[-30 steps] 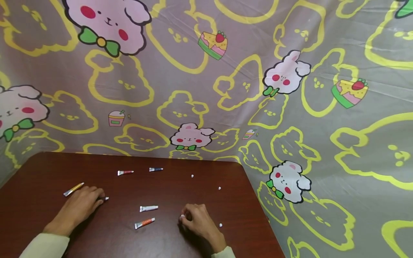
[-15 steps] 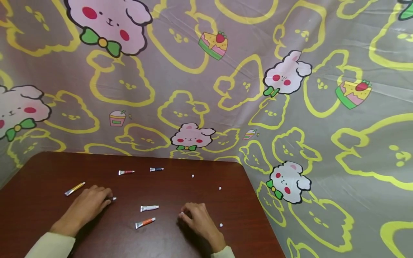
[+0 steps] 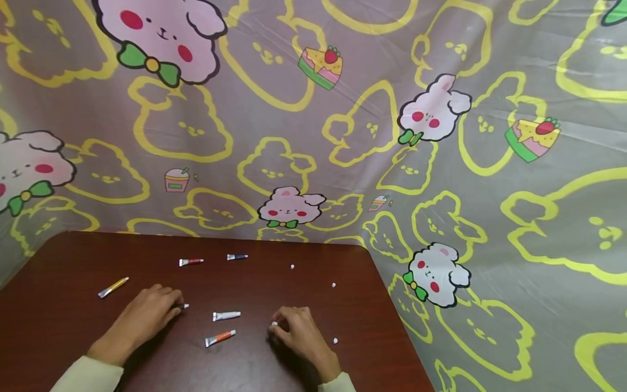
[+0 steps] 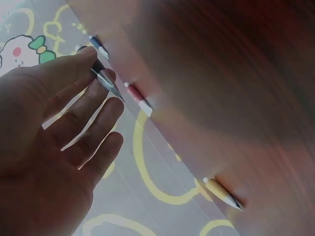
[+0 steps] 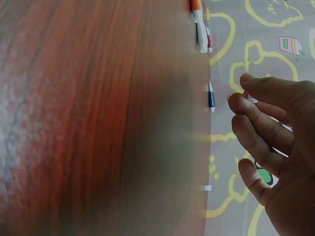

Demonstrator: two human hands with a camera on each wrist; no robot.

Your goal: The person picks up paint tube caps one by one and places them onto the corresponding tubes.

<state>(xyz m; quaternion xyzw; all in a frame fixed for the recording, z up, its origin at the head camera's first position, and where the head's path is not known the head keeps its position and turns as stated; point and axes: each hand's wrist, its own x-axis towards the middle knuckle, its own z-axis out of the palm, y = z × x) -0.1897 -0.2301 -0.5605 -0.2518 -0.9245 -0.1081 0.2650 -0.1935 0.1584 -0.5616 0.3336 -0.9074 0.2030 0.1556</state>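
Note:
My left hand (image 3: 147, 317) pinches a small paint tube (image 4: 105, 77) between thumb and index finger; its body is dark near the thumb with a silver crimped end. In the head view only the tube's white tip shows past the fingers. Over the right half of the table, my right hand (image 3: 302, 333) holds a tiny white cap (image 3: 274, 324) at its thumb and index fingertips. Between the hands lie a white paint tube (image 3: 227, 316) and, just in front of it, an orange paint tube (image 3: 220, 338).
A yellow tube (image 3: 114, 287) lies at the left of the brown table (image 3: 254, 370). Farther back are a red tube (image 3: 191, 262) and a dark blue tube (image 3: 237, 257). Three loose white caps (image 3: 333, 285) lie on the right side. A patterned curtain (image 3: 313, 136) borders the table.
My left hand has moved to the right with the dark tube, away from the yellow tube and nearer the white one. The right hand has stayed almost still with the cap.

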